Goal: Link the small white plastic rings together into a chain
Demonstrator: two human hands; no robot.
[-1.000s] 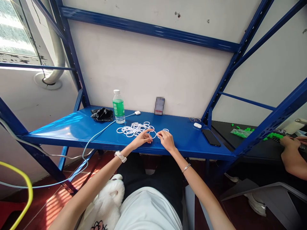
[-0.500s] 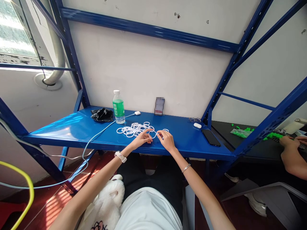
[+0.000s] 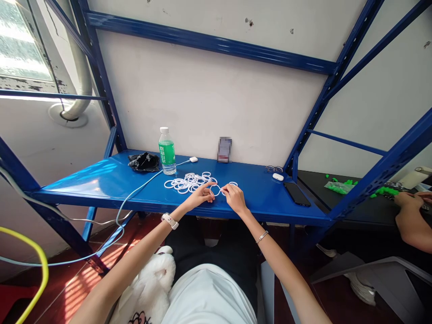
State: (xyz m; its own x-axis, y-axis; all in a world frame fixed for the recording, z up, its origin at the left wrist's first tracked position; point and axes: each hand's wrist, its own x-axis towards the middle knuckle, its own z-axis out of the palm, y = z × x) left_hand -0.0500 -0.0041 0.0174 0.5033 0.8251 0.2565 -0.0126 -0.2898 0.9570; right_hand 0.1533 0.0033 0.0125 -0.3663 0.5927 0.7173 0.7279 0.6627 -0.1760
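- 1 white ring [image 3: 216, 195] in hand, near edge of the blue table [image 3: 258, 198], mid-width; 1 loose ring [image 3: 233, 182] just beyond the right hand, partly hidden; 1 ring pile [image 3: 189, 182] far-left of the held ring, overlapped, can't count it fairly from here, well over ten
- 1 bottle [image 3: 168, 155], upright, far side behind the pile; 1 black bag [image 3: 144, 161] to its left; 1 white plug [image 3: 193, 159] on a cable to its right
- right end: 1 black phone [image 3: 297, 193] lying flat, 1 white case [image 3: 278, 177], 1 pair of glasses [image 3: 274, 169]
- left hand [image 3: 201, 196]: reaching in from near left, fingers curved, index and thumb holding ring's left side
- right hand [image 3: 234, 198]: knuckles up, thumb and index pinched narrow at ring's right edge; exact contact too small to confirm
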